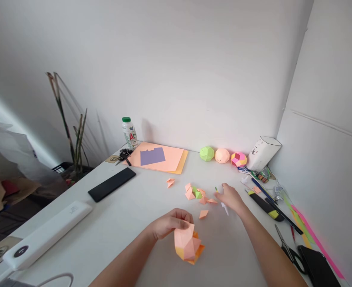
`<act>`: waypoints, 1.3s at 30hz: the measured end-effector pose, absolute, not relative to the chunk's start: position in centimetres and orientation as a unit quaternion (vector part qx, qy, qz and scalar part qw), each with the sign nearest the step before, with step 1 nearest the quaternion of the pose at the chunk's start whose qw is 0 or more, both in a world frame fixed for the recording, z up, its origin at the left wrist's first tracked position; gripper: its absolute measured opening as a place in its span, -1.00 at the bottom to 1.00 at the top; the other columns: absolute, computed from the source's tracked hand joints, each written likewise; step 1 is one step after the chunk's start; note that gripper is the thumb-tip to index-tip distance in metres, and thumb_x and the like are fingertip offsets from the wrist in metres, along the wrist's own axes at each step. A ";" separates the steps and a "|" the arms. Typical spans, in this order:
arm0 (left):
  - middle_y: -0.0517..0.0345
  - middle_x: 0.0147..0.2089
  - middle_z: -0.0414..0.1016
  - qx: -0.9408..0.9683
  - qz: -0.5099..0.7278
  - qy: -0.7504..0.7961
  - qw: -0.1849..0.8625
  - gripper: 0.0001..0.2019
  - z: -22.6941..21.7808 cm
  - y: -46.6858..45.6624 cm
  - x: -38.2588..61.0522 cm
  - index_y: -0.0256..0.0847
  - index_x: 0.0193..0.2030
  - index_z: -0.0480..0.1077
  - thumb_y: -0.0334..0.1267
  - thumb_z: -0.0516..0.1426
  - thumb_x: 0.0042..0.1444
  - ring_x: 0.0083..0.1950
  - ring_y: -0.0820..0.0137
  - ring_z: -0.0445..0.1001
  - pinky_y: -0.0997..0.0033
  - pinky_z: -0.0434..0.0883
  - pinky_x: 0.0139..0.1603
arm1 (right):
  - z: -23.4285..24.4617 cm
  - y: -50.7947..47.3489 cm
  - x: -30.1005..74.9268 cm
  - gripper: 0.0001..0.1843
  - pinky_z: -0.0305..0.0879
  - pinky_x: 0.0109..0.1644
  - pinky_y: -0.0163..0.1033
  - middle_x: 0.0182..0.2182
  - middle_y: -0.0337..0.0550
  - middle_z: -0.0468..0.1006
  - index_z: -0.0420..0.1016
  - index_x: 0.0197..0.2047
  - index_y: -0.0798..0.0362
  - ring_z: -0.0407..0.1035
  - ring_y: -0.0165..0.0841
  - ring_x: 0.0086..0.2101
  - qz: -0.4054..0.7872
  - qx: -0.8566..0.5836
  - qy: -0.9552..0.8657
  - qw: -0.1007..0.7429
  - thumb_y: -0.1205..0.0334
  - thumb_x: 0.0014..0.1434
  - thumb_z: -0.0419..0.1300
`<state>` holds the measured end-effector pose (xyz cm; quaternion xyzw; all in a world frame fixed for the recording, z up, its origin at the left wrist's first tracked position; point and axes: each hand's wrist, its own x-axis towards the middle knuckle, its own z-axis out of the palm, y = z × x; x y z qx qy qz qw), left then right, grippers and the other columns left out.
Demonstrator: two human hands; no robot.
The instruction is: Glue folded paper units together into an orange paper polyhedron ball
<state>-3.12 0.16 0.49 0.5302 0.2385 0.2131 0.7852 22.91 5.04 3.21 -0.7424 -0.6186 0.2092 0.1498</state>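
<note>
My left hand (176, 223) pinches the upper edge of a partly built folded-paper ball (185, 244), peach with yellow-orange parts and an open side at the right. My right hand (231, 197) is low over the table, thumb and forefinger apart, at a slim white tube with a pointed end (224, 208). The hand hides part of this tube, and whether the fingers touch it is unclear. Left of this hand lies a cluster of folded peach pieces (189, 192) with green pieces (197, 193) among them. A single peach piece (203, 214) rests between my hands.
Finished paper balls in green (206, 153), peach (222, 156) and pink-yellow (238, 159) line the wall. Paper sheets (173, 157), a bottle (129, 133) and a black slab (112, 184) are at left. A utility knife (264, 205), scissors (289, 251) and phone (318, 265) lie right.
</note>
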 end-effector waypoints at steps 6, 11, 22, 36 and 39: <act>0.15 -0.44 0.31 0.520 0.217 0.247 0.788 -0.85 0.5 0.0 -2.8 -0.25 -0.58 0.28 -0.26 0.16 -0.16 -0.39 0.39 0.26 0.37 0.19 -0.32 | 5.9 3.2 21.4 -0.60 0.31 -0.33 -0.22 -0.35 -0.16 0.43 0.22 -0.19 0.03 0.41 -0.30 -0.36 0.364 -0.606 -0.620 0.339 -0.15 0.20 -0.10; 0.16 -0.44 0.29 0.505 0.218 0.245 0.798 -0.85 0.5 -0.4 -2.3 -0.25 -0.57 0.27 -0.25 0.16 -0.17 -0.40 0.41 0.22 0.39 0.17 -0.33 | 7.0 -0.2 18.3 -0.66 0.35 -0.32 -0.16 -0.30 -0.14 0.47 0.21 -0.13 -0.04 0.43 -0.30 -0.39 0.599 -0.356 -0.532 0.481 -0.04 0.13 0.15; 0.19 -0.50 0.24 0.483 0.235 0.242 0.808 -0.81 0.3 -0.6 -2.0 -0.23 -0.61 0.22 -0.27 0.18 -0.19 -0.41 0.41 0.20 0.35 0.15 -0.30 | 7.7 -2.5 15.9 -0.71 0.33 -0.29 -0.17 -0.39 -0.12 0.52 0.26 -0.23 0.03 0.39 -0.32 -0.37 0.586 -0.312 -0.610 0.432 0.00 0.13 0.18; 0.15 -0.51 0.32 0.460 0.270 0.262 0.804 -0.87 0.3 -0.7 -1.8 -0.27 -0.61 0.32 -0.30 0.21 -0.26 -0.39 0.35 0.28 0.32 0.19 -0.30 | 8.2 -3.0 15.7 -0.65 0.35 -0.33 -0.17 -0.32 -0.13 0.53 0.29 -0.24 0.00 0.43 -0.29 -0.37 0.586 -0.289 -0.624 0.430 0.00 0.02 0.28; 0.19 -0.56 0.25 0.454 0.276 0.258 0.807 -0.84 -0.2 -0.6 -1.8 -0.26 -0.66 0.26 -0.33 0.20 -0.27 -0.43 0.40 0.23 0.35 0.17 -0.33 | 8.0 -3.0 15.7 -0.67 0.33 -0.30 -0.18 -0.34 -0.14 0.52 0.33 -0.21 -0.01 0.43 -0.27 -0.33 0.574 -0.291 -0.629 0.437 0.03 0.03 0.28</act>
